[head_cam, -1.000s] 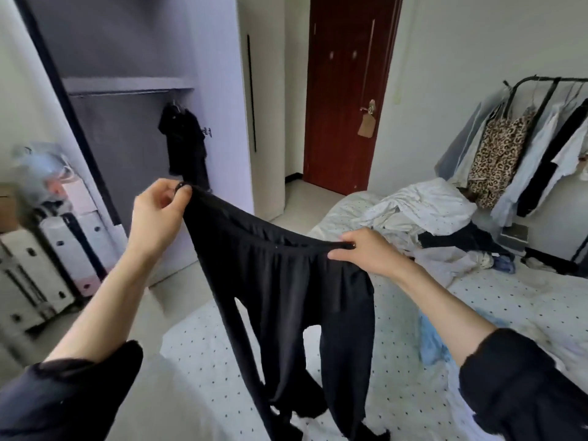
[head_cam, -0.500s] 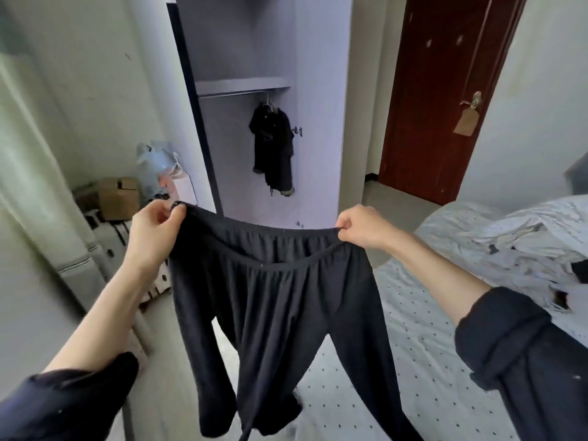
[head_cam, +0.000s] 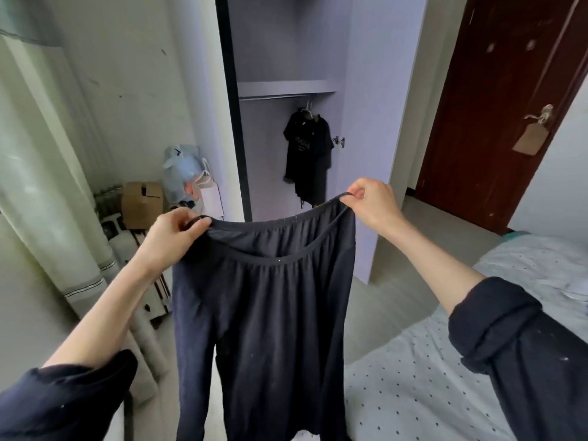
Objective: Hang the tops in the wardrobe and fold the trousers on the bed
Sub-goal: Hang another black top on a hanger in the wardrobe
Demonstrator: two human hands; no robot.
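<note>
Counts, quick: 2 hands up, my left hand (head_cam: 173, 238) & my right hand (head_cam: 372, 203), each pinching 1 end of the waistband. 1 pr black trousers (head_cam: 264, 319), 2 legs hanging. 1 wardrobe (head_cam: 366, 122), open, w/ 1 shelf (head_cam: 286, 88) & 1 rail (head_cam: 273, 97) under it. On the rail: 1 black top (head_cam: 307, 154) on 1 hanger (head_cam: 308, 107). 1 dark red door (head_cam: 496, 100) w/ 1 tag (head_cam: 530, 137) on its handle. 1 bed (head_cam: 429, 386), dotted sheet. 1 cardboard box (head_cam: 142, 203) by the wall, 1 white paper bag (head_cam: 211, 198) beside it. 2 dark sleeves, both rolled up my forearms.
</note>
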